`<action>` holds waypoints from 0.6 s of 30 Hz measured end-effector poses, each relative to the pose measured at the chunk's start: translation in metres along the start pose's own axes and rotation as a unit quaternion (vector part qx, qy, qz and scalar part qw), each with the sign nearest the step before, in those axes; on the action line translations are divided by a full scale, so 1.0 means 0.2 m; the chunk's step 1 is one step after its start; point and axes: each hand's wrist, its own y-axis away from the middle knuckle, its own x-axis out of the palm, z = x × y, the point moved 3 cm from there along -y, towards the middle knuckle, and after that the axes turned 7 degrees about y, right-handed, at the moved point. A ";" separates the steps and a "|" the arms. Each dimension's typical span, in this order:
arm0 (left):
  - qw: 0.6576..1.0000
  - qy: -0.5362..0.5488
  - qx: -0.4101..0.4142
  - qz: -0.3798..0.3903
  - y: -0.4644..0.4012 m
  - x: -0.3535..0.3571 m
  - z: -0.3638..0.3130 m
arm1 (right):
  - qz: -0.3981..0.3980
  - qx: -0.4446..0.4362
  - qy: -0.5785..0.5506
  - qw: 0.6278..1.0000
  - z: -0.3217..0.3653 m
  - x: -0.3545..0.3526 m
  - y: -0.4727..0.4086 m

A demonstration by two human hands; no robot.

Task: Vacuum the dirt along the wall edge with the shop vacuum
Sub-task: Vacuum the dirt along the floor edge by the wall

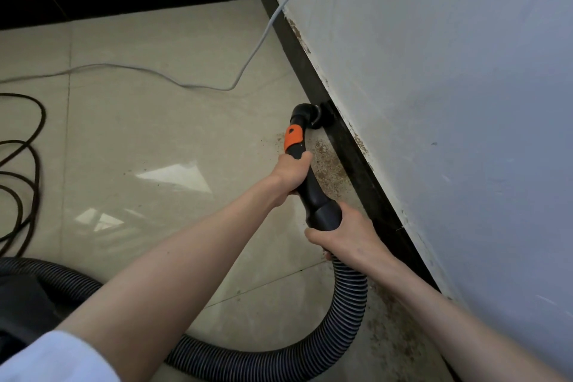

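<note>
A black vacuum wand (313,192) with an orange collar (293,138) points at the black baseboard (356,161) under the white wall. Its nozzle (319,116) touches the baseboard where it meets the floor. My left hand (291,175) grips the wand just below the orange collar. My right hand (344,236) grips the wide cuff where the ribbed hose (350,298) joins the wand. Brown dirt (328,164) speckles the tile along the baseboard beside the wand, and more dirt (393,326) lies nearer me by the hose.
The hose loops back left across the beige tile floor (155,139) toward a dark vacuum body (21,304) at the lower left. A grey cable (254,49) hangs from the wall and trails over the floor. A black cord (28,164) lies coiled at the left.
</note>
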 end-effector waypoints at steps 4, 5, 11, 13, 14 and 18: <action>1.000 -0.004 0.008 -0.007 0.00 -0.02 -0.01 | 0.000 -0.001 0.008 1.000 0.03 0.00 0.01; 1.000 -0.008 0.012 -0.014 0.00 -0.03 -0.01 | 0.008 -0.002 0.002 1.000 0.04 0.00 0.01; 0.995 0.003 0.022 -0.094 0.04 -0.17 0.05 | 0.085 -0.030 -0.020 0.996 0.07 0.02 0.03; 0.991 0.012 0.021 -0.129 0.08 -0.25 0.10 | 0.111 -0.048 -0.014 0.993 0.09 0.07 0.04; 0.989 0.020 0.021 -0.146 0.11 -0.29 0.12 | 0.125 -0.059 -0.006 0.990 0.10 0.09 0.03; 0.975 0.064 0.009 -0.214 0.20 -0.48 0.16 | 0.182 -0.097 0.023 0.978 0.21 0.17 -0.01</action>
